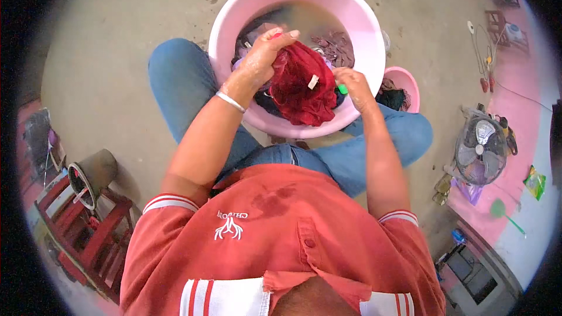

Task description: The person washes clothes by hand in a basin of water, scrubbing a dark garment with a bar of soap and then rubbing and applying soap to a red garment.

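Note:
A large pink plastic tub (224,30) stands between my knees, holding murky water (307,15) and wet clothes. My left hand (265,52), above the tub's left part, grips a dark red wet cloth (303,83) by its upper edge. The cloth bears a small white tag and hangs over the tub's near part. My right hand (353,85) is at the cloth's right side, its fingers curled near a green object (342,89), perhaps a brush; whether they hold it I cannot tell. A brownish garment (336,48) lies in the water behind.
A smaller pink basin (410,85) with dark clothes sits beyond my right knee. A fan (479,149) stands farther right. At left are a red wooden chair (96,224) and a metal bucket (101,171) on its side. Cables (480,52) lie on the floor at upper right.

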`<state>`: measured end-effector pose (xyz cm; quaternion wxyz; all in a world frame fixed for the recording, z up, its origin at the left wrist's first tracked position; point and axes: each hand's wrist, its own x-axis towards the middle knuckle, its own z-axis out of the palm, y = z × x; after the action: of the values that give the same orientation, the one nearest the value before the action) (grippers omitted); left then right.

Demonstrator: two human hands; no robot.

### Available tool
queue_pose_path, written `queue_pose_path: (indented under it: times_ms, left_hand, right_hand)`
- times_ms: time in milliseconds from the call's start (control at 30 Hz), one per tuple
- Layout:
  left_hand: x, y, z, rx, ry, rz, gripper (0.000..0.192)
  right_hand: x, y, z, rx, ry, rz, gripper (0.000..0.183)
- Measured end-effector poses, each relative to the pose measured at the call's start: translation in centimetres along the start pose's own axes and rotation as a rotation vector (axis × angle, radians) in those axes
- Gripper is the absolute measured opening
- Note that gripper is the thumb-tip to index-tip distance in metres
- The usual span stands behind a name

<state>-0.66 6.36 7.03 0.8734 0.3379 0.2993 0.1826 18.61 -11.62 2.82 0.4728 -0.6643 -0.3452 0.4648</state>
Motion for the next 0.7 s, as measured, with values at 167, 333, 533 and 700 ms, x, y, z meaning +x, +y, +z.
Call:
queue_pose_path:
  times_ms: [167,333,533,700]
  left_hand:
    - [1.2,-3.1,-0.1,0.046,0.143,-0.074,0.016]
    - [0.1,-2.4,0.9,0.264,0.109,-0.037,0.017]
    - [0.8,-2.6,-0.8,-0.039,0.301,-0.037,0.020]
    - [2.2,-6.2,-0.5,-0.045,0.466,-0.009,0.028]
  right_hand:
    - [1.3,-0.7,3.5,-0.041,0.288,-0.056,0.028]
    - [1.9,-2.9,6.3,-0.590,0.005,0.050,0.026]
    - [1.5,1.1,3.9,0.584,0.261,0.169,0.035]
    - [-0.2,-8.5,8.4,0.074,-0.017,-0.009,0.030]
